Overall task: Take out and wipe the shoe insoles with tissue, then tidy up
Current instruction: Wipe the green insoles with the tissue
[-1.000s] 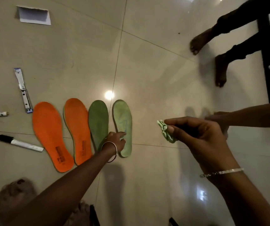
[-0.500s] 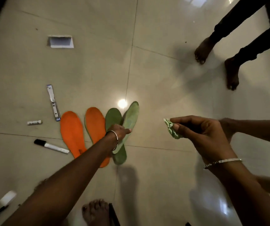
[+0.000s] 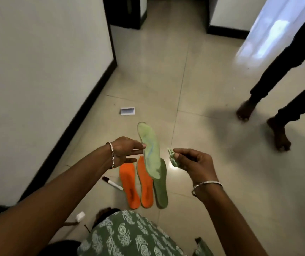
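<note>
Holding a pale green insole [image 3: 150, 146] up off the floor, pinched at its edge between thumb and near-straight fingers of the left hand [image 3: 125, 151]; gripping a wadded green tissue [image 3: 173, 158] in the curled right hand [image 3: 194, 163], just beside the insole but apart from it. Seemingly about to wipe: next, bringing tissue to sole. Below on the tiled floor [image 3: 203, 89], a dark green insole [image 3: 161, 191] and orange insoles [image 3: 129, 185]; beyond, a folded white card [image 3: 127, 110] and a bystander's bare feet [image 3: 280, 137].

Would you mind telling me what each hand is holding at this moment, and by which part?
The left hand pinches the light green insole at its side edge, about mid-length. The right hand pinches a crumpled green tissue in its fingertips.
</note>
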`<state>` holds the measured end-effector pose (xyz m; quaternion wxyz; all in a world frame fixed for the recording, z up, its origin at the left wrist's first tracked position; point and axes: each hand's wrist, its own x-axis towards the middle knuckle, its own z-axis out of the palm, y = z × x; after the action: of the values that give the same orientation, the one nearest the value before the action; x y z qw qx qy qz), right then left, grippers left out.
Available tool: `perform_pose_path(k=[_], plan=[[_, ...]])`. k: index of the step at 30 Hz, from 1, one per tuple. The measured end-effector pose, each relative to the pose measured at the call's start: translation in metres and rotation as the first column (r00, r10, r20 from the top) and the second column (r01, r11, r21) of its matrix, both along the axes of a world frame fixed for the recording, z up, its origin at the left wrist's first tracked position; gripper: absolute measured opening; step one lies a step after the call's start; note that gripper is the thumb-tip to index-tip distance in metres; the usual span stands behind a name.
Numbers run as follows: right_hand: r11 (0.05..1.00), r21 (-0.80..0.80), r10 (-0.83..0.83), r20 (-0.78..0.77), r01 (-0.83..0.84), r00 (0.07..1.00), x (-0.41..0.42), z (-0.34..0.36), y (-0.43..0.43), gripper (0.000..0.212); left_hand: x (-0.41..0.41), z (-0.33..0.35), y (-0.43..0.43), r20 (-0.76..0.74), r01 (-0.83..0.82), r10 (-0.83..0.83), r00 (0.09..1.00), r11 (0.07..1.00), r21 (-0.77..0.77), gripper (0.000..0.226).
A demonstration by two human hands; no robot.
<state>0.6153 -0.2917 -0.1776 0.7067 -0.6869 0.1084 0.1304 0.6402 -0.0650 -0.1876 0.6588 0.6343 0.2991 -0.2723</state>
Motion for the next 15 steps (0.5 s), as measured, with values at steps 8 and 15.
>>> perform_pose_path(k=[8,15], plan=[[0.990,0.121,0.057,0.157,-0.077,0.986,-0.057,0.091,0.024,0.013,-0.115,0.156,-0.014,0.334,-0.109,0.133,0.933,0.990,-0.088,0.029],[0.958,0.155,0.190,0.280,-0.240,0.941,-0.116,0.153,0.040,0.011,-0.210,0.225,-0.027,0.524,-0.285,0.314,0.792,0.949,-0.138,0.026]])
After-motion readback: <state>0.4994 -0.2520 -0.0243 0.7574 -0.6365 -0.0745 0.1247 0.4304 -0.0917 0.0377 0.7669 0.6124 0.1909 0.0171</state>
